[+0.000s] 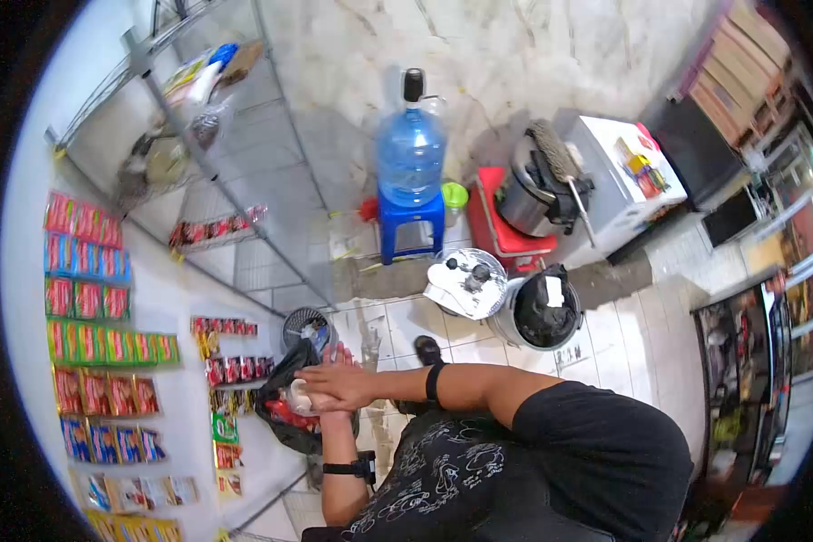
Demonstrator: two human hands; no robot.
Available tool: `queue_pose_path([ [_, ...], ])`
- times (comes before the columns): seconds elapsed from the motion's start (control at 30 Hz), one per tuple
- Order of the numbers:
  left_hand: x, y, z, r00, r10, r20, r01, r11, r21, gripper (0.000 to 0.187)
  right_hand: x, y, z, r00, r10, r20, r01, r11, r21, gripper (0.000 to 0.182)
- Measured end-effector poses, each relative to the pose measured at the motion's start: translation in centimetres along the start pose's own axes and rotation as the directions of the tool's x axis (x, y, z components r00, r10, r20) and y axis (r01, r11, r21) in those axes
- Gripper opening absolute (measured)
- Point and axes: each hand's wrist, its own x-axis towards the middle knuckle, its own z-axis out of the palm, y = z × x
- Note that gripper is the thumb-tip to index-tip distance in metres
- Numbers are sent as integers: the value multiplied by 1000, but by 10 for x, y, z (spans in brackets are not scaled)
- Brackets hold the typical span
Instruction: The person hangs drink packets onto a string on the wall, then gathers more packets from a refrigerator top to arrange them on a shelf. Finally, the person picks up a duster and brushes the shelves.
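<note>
- Right hand point(336, 387): laid across the left hand point(338, 356), fingers mostly straight; black band on the wrist.
- Left hand: beneath the right, fingertips showing past it; black watch point(359, 467) on the wrist. Whether either hand grips is hidden by the overlap.
- Pale translucent item point(299, 397): at the right fingertips, over the open black bag point(289, 367); kind unclear, no writing readable.
- Black bag: spread open around and below the hands, red contents point(287, 417) inside.
- Mesh basket point(292, 334): just beyond the bag, holding small items.
- Hanging sachets point(108, 343): rows on the left wall, in red, blue, green and yellow; brand lettering too small to read.
- Shorter sachet strips point(237, 370): beside the bag; one green and white pack point(225, 428), lettering unreadable.
- Wire rack point(210, 172): above the strips, bearing bagged goods.
- Blue water jug point(411, 154): upright on a blue stool point(412, 217), black fitting on top.
- Lidded bucket point(506, 318): black bag in its mouth, carrying a white label, illegible.
- Black T-shirt point(461, 465): pale line drawings, small script unreadable.
</note>
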Motion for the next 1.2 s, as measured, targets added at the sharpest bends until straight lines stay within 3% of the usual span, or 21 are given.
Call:
queue_pose_path([
  [0.1, 33, -17, 4, 982, -142, 125, 151, 986, -66, 79, -29, 3, -48, 977, 202, -68, -202, 979, 13, 65],
  [0.17, 51, -13, 59, 912, -251, -323, 110, 912, -396, 81, -49, 15, -68, 975, 181, -126, -193, 978, -82, 66],
  [0.23, 62, -24, 82, 928, -255, -273, 142, 917, -372, 81, -71, 12, -100, 946, 297, -129, -318, 926, -202, 65],
  [0.3, 70, -44, 117, 925, -238, -295, 224, 971, -80, 76, -101, 7, -124, 918, 357, -171, -390, 892, -229, 65],
  [0.33, 74, -54, 119, 954, -290, -79, 279, 953, -121, 72, -121, 5, -133, 857, 470, -210, -509, 836, -207, 67],
  [0.37, 75, -69, 123, 951, -304, -61, 298, 949, -102, 72, -143, 3, -144, 782, 573, -246, -617, 766, -177, 68],
  [0.43, 79, -114, 153, 906, -391, -159, 420, 874, 242, 64, -198, 3, -162, 741, 621, -258, -669, 715, -202, 69],
  [0.47, 82, -140, 168, 857, -440, -269, 506, 817, 276, 55, -232, 1, -171, 769, 582, -264, -620, 780, -85, 68],
  [0.5, 86, -172, 170, 855, -452, -256, 513, 810, 283, 55, -269, -2, -180, 794, 542, -274, -557, 830, 29, 68],
  [0.53, 90, -208, 169, 820, -479, -314, 563, 773, 293, 52, -305, -3, -187, 786, 547, -286, -565, 825, 25, 68],
  [0.6, 93, -281, 197, 725, -540, -427, 672, 690, 268, 48, -384, -5, -208, 697, 684, -217, -694, 719, 40, 66],
  [0.67, 93, -361, 217, 700, -630, -336, 714, 625, 315, 42, -458, -21, -243, 591, 781, -204, -772, 620, 137, 69],
  [0.7, 97, -403, 244, 678, -655, -334, 734, 575, 362, 40, -496, -27, -256, 535, 807, -252, -802, 578, 151, 62],
  [0.73, 101, -439, 260, 629, -724, -282, 768, 523, 369, 38, -538, -16, -252, 516, 742, -427, -757, 629, 178, 51],
  [0.77, 100, -473, 274, 576, -787, -224, 796, 477, 373, 37, -561, -56, -280, 357, 815, -456, -850, 486, 203, 41],
  [0.83, 97, -529, 324, 554, -822, -132, 758, 433, 489, 37, -624, -67, -296, 262, 809, -526, -820, 474, 321, 41],
  [0.93, 102, -597, 390, 490, -871, -9, 676, 374, 635, 32, -693, -97, -329, 177, 822, -541, -862, 395, 318, 41],
  [0.97, 107, -621, 397, 448, -894, 19, 668, 349, 657, 31, -703, -120, -342, 60, 784, -618, -851, 364, 379, 40],
  [1.03, 115, -659, 411, 431, -903, -5, 653, 308, 692, 31, -744, -113, -350, -71, 802, -593, -853, 259, 453, 36],
  [1.17, 159, -726, 429, 438, -899, 13, 651, 327, 685, 29, -801, -110, -361, -126, 756, -642, -783, 321, 533, 33],
  [1.2, 174, -740, 438, 491, -871, -5, 634, 353, 688, 29, -814, -109, -370, -90, 775, -625, -832, 287, 475, 31],
])
